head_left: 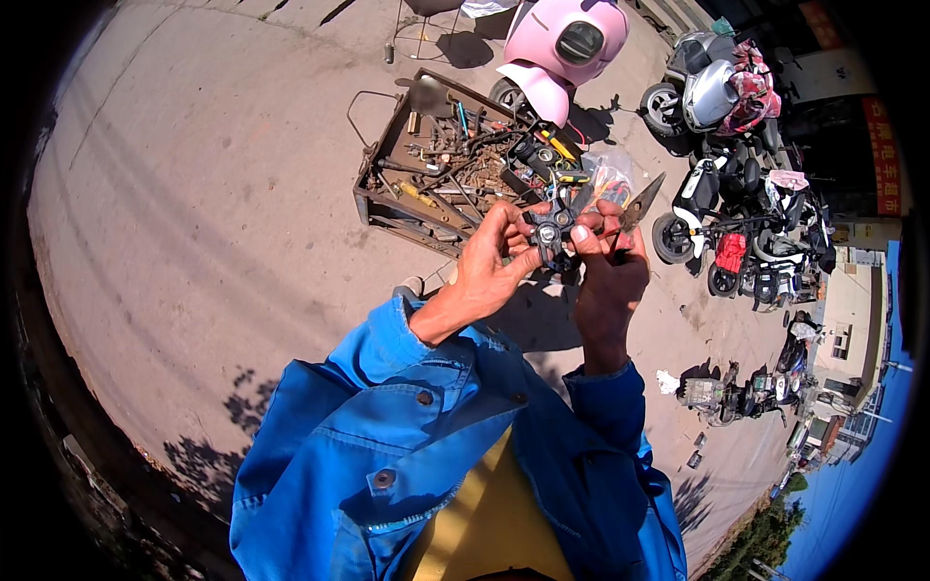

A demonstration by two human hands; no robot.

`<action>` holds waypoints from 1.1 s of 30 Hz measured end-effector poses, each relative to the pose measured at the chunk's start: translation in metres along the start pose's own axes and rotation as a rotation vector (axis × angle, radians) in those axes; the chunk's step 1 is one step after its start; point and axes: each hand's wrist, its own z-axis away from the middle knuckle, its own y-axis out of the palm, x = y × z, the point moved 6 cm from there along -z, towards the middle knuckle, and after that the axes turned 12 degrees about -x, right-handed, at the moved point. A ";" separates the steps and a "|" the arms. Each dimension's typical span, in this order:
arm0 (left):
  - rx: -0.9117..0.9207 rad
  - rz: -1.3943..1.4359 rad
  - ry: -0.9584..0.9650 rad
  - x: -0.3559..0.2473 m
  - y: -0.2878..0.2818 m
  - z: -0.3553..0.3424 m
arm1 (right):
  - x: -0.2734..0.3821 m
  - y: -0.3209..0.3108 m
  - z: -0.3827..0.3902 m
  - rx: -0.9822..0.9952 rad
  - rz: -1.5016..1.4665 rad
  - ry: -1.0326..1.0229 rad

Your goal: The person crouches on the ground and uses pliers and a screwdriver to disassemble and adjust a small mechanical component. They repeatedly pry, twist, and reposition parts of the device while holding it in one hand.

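Both hands are raised in front of my chest. My left hand (489,269) pinches a small dark mechanical part (548,233) with a round metal centre and short arms sticking out. My right hand (612,281) grips pointed pliers (639,203) with red handles, their jaws pointing up and to the right. The right thumb also presses against the edge of the dark part. Fingers hide some of the part and most of the plier handles.
Beyond my hands lies an open metal toolbox (363,200) full of rusty tools, with a plastic bag (612,167) beside it. Farther off stands a pink scooter (581,44). Several scooters and motorbikes (699,198) are parked along the right.
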 end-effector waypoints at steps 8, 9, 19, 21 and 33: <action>0.006 -0.030 0.018 -0.003 0.001 0.001 | 0.009 0.003 0.005 0.007 -0.026 0.004; 0.002 -0.026 0.016 -0.004 0.002 0.001 | 0.010 0.003 0.005 0.009 -0.021 -0.001; 0.001 0.009 0.013 -0.009 0.005 0.002 | 0.013 0.004 0.005 0.022 -0.027 -0.008; -0.002 0.021 0.010 -0.009 0.005 0.003 | 0.013 0.004 0.005 0.031 -0.034 -0.008; -0.026 -0.007 0.018 -0.019 0.007 0.002 | 0.015 0.006 0.001 0.045 -0.021 -0.021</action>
